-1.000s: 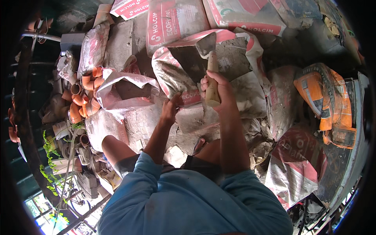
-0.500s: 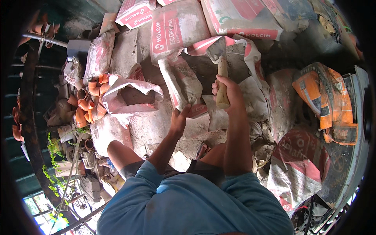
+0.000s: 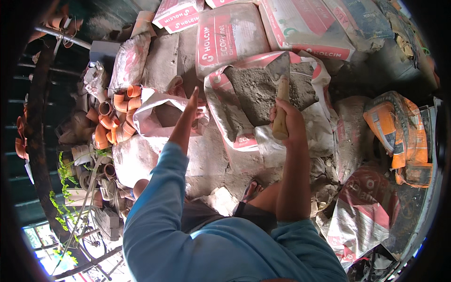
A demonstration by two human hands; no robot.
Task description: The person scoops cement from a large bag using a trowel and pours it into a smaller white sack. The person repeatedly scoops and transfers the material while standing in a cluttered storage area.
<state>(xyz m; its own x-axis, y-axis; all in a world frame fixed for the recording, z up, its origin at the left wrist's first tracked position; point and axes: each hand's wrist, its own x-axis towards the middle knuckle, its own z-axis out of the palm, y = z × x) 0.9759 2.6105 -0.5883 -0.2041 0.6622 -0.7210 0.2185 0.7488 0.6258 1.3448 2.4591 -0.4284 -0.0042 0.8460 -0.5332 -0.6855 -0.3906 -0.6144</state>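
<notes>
My right hand (image 3: 290, 121) is closed around the wooden handle of a trowel (image 3: 282, 94). The trowel's grey metal blade points away from me, over the grey cement powder (image 3: 251, 89) in a wide-open cement bag (image 3: 244, 142). This bag is white and red, with its torn rim folded outward. To the left, my left hand (image 3: 193, 110) is open, fingers stretched away from me, with nothing in it. It is over the right rim of a smaller open white bag (image 3: 149, 129); I cannot tell whether it touches.
Full cement bags (image 3: 230, 35) lie stacked behind the open one. Orange pipe elbows (image 3: 115, 122) are heaped at the left. At the right are an orange-and-black bag (image 3: 392, 124) and a crumpled white-and-red sack (image 3: 359, 211). My foot (image 3: 252, 190) is in front of the open bag.
My left hand has let go of the cement bag's near left edge and moved left to the smaller bag. The bag's mouth now stands wider, showing more powder. The trowel stays in my right hand.
</notes>
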